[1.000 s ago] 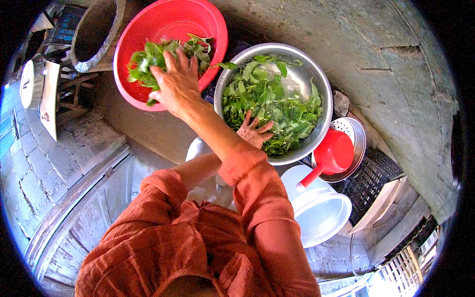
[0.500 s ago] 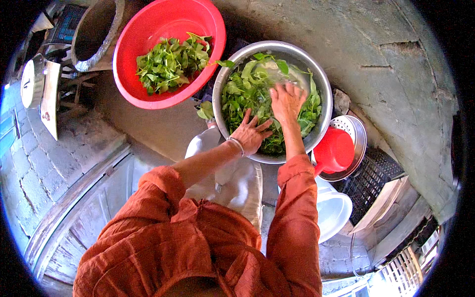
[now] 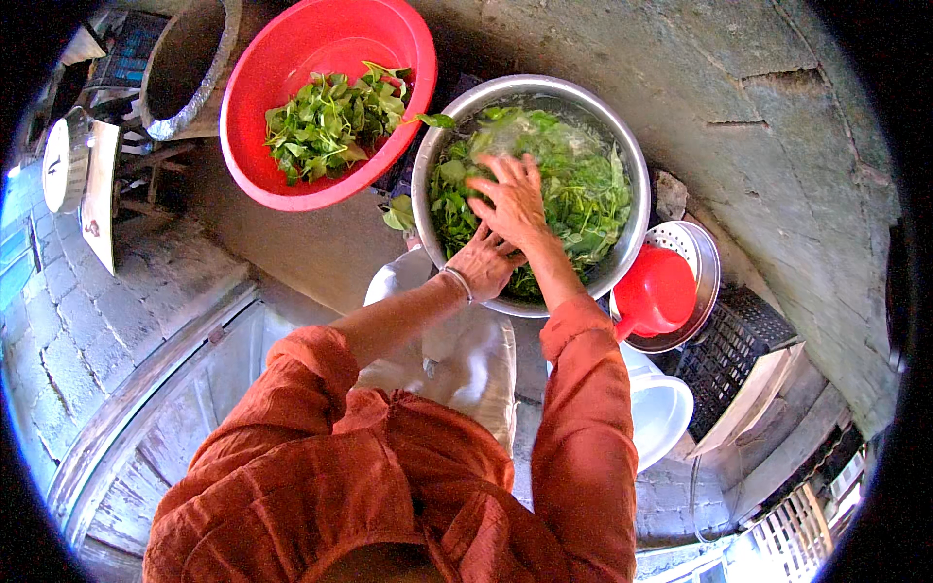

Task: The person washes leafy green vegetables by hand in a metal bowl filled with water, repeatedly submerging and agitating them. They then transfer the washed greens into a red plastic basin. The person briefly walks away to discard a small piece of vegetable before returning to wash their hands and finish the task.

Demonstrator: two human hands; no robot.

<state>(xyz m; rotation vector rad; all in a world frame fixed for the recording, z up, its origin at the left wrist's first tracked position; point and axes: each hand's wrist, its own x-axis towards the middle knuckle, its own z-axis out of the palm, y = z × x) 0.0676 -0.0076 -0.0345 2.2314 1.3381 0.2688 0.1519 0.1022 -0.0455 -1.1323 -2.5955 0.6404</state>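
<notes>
The step in hand is judged to be the washing and sorting of leafy greens (image 3: 573, 189), which lie in the steel basin (image 3: 632, 165) at about 1 o'clock in the head view. A second, smaller lot of greens (image 3: 326, 121) is seen in the red basin (image 3: 292, 189) at 11 o'clock, just beside the steel one. The right hand (image 3: 513, 199) is laid flat on the leaves with fingers spread wide, nothing enclosed. The left hand (image 3: 483, 264) is set at the basin's near rim, at 6 o'clock of it, partly under the right wrist; whether leaves are gripped cannot be told. Both forearms are extended forward and converge, sleeves pushed back. The next move is judged to call for a gathered handful and a lift toward 11 o'clock.
</notes>
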